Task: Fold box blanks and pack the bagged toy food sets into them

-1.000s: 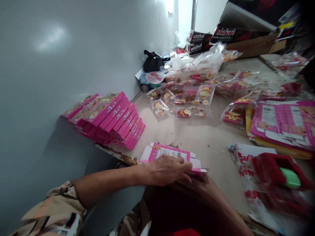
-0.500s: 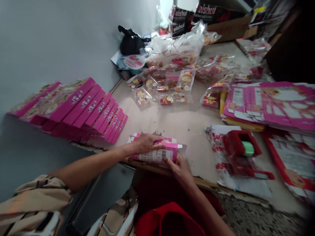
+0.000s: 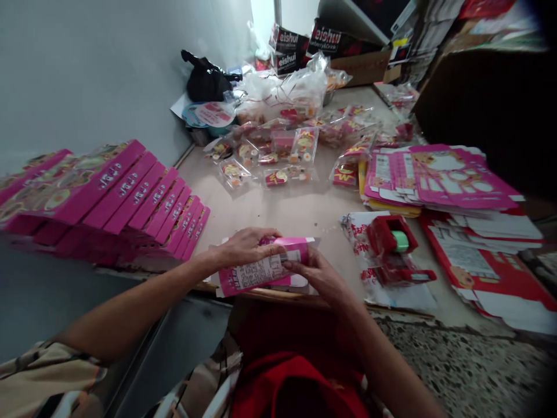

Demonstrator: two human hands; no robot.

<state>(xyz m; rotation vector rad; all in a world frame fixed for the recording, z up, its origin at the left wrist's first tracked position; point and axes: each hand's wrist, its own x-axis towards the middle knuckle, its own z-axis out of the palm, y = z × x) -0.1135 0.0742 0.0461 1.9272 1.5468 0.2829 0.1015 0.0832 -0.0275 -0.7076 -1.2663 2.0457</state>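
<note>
The pink printed carton [image 3: 256,273] lies between the two hands at the near edge of the table [image 3: 243,212]; its long axis runs left to right, right end angled slightly away from the wearer; neither hand is nearer, as both touch it. The left hand [image 3: 250,247] is clamped on the far long side; the right hand [image 3: 319,273] pinches the right end, thumb on the printed panel, some fingertips hidden.
</note>
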